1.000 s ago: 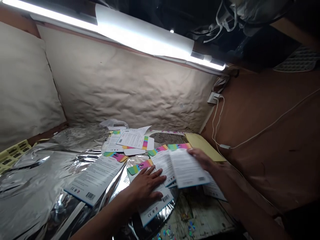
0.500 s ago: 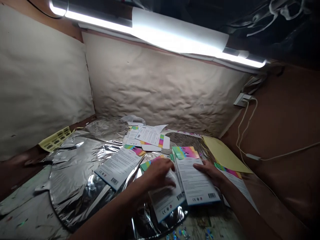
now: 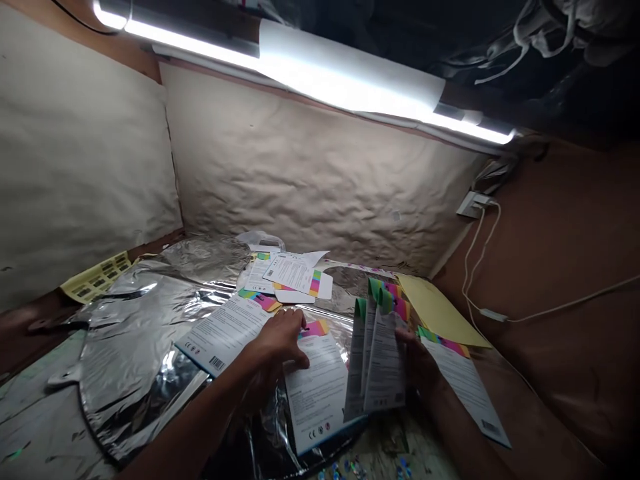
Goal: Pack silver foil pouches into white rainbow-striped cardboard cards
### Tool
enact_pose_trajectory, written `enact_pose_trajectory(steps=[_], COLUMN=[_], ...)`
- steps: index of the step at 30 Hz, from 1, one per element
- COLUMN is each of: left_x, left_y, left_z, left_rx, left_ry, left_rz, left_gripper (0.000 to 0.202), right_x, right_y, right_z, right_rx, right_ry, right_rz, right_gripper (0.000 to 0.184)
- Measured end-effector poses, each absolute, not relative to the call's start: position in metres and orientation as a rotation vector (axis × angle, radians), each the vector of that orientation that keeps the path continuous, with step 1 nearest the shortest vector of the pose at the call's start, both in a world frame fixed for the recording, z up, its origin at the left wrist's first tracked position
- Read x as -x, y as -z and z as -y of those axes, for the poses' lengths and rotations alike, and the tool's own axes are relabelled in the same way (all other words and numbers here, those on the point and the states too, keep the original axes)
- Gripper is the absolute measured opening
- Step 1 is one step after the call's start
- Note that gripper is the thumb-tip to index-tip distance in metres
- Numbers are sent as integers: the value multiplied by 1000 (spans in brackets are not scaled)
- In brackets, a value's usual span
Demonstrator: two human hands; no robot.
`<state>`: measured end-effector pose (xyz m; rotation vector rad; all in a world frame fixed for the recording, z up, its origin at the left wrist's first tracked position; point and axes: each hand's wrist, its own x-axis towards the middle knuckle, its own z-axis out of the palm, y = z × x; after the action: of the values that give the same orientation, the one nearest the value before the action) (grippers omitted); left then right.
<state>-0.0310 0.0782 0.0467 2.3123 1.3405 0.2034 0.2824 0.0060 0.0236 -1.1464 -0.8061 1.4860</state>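
In the head view, my right hand point(image 3: 423, 363) grips several printed white packets point(image 3: 385, 363) with rainbow-coloured tops. They are tilted up on edge and fanned slightly apart. My left hand point(image 3: 283, 340) is at the upper left edge of another such packet point(image 3: 320, 393), which lies text side up in front of me. Its thumb stands apart from the bent fingers and nothing shows between them. To the left of that hand lies one more packet point(image 3: 220, 333), on the silver foil sheet point(image 3: 135, 340). A further packet point(image 3: 467, 387) lies beyond my right forearm.
Opened printed cartons point(image 3: 295, 273) lie in a loose pile at the back. A yellow sheet point(image 3: 440, 310) is at the right, and a yellow label sheet point(image 3: 95, 277) at the left. A white cable point(image 3: 467, 267) hangs from a wall socket point(image 3: 473, 205). A tube light point(image 3: 350, 80) crosses overhead.
My right hand has tilted its packets up from lying flat, and they have fanned apart. My left hand has moved left, off the middle of the packet in front of me.
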Motion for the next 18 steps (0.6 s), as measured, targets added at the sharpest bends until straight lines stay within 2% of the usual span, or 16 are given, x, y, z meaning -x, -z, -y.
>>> enact_pose_trajectory(steps=[3, 8, 11, 14, 18], left_x=[33, 38, 39, 35, 21], left_y=[-41, -32, -37, -43, -47], left_z=[-80, -89, -94, -96, -90], left_rx=[-2228, -2006, -1747, -1403, -1190], left_ry=[-297, -385, -472, -730, -1030], left_rz=[-1316, -1230, -995, -753, -712], left_gripper=[88, 101, 79, 58, 70], right_x=[-281, -276, -267, -257, -241], right_y=[-19, -22, -28, -32, -37], right_z=[-4, -2, -1, -3, -9], right_rx=[1133, 1143, 1143, 1142, 1084], right_ry=[-1445, -1496, -1536, -1581, -1576], right_rz=[864, 884, 880, 945, 1004], right_gripper=[36, 40, 39, 39, 39])
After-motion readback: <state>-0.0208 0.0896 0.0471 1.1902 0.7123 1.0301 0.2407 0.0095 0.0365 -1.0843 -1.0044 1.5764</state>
